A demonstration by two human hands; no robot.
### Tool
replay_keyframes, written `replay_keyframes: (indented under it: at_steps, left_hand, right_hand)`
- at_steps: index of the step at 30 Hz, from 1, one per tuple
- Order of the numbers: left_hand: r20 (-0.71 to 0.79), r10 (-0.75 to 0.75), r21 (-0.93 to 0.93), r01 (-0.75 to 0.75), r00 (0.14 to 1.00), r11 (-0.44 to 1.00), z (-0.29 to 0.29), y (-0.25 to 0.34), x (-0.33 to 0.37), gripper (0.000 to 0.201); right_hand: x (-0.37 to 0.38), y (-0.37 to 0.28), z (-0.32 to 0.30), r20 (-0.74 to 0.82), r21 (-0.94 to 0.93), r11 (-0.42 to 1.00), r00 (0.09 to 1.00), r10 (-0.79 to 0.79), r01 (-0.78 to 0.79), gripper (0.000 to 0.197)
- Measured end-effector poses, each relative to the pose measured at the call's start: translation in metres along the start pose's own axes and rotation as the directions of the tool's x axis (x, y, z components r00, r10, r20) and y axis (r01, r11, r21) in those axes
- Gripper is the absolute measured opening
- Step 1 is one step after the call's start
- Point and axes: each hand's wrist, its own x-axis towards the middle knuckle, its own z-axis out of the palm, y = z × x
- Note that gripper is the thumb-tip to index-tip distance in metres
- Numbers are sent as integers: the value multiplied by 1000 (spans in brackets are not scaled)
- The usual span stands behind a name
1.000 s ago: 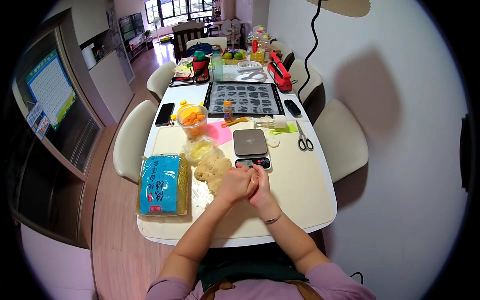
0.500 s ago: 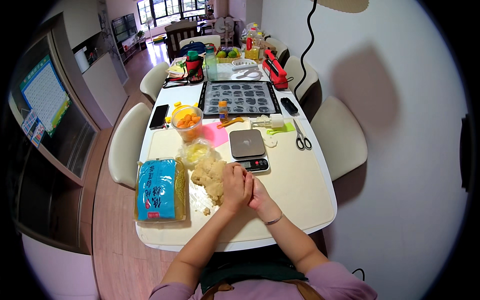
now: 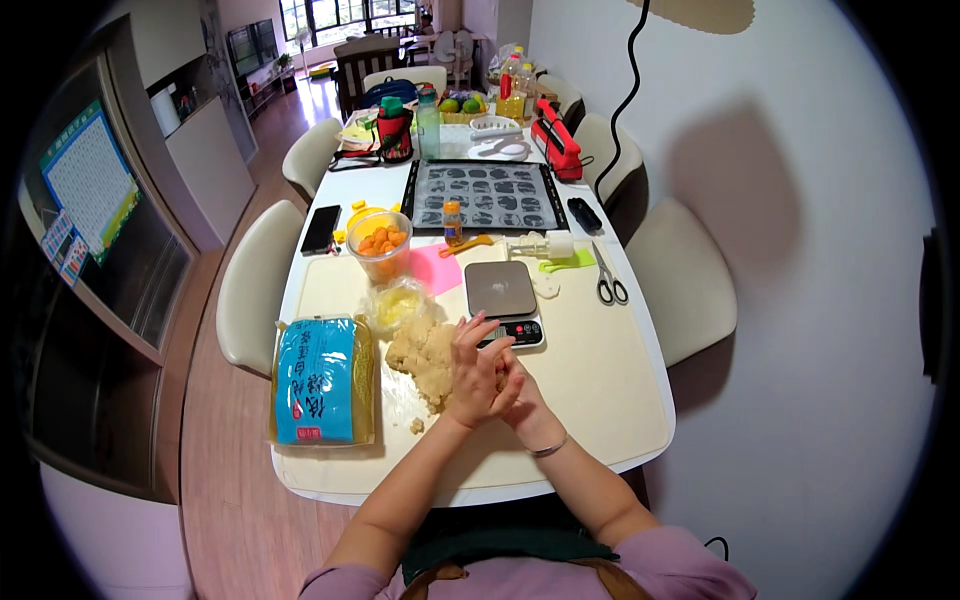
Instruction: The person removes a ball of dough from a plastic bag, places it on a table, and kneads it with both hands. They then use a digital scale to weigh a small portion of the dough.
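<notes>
My left hand [image 3: 476, 376] lies over my right hand [image 3: 526, 396], palms facing, in front of a digital kitchen scale [image 3: 502, 290]. The left fingers are stretched and slightly spread; those of the right are partly curled. Between the palms a small tan patch shows, like a piece of dough, mostly hidden. Just left of my hands sits a crumbly mound of pale dough [image 3: 420, 358] on clear plastic film, with a small crumb [image 3: 417, 426] nearer me. A plastic bag with pale yellow contents [image 3: 398, 304] touches its far side. Nothing lies on the scale's plate.
A large blue-labelled packet [image 3: 322, 382] lies at the left. Behind are a tub of orange balls [image 3: 381, 246], a small bottle [image 3: 452, 224], a pink sheet [image 3: 436, 268], scissors [image 3: 608, 278], a phone [image 3: 321, 230] and a lined baking tray [image 3: 550, 196]. Chairs flank the table.
My clasped hands have opened somewhat: the left fingers have straightened and lifted away from the right hand. The palms remain together. The view has shifted slightly.
</notes>
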Motion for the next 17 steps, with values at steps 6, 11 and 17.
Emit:
replay_keyframes:
  at_steps: [6, 11, 17]
  left_hand:
    - [194, -51, -80, 68, 980, 994, 1, -1, -11, 41]
    - [33, -185, -99, 187, 982, 977, 5, 1, -10, 36]
    - [-29, -179, 298, 180, 983, 938, -17, -7, -4, 48]
  right_hand:
    - [-15, 9, 29, -191, 13, 1000, 981, 25, -23, 38]
    - [12, 14, 7, -231, -46, 998, 972, -51, 42, 22]
    - [-8, 18, 53, -258, 5, 999, 965, 35, -35, 32]
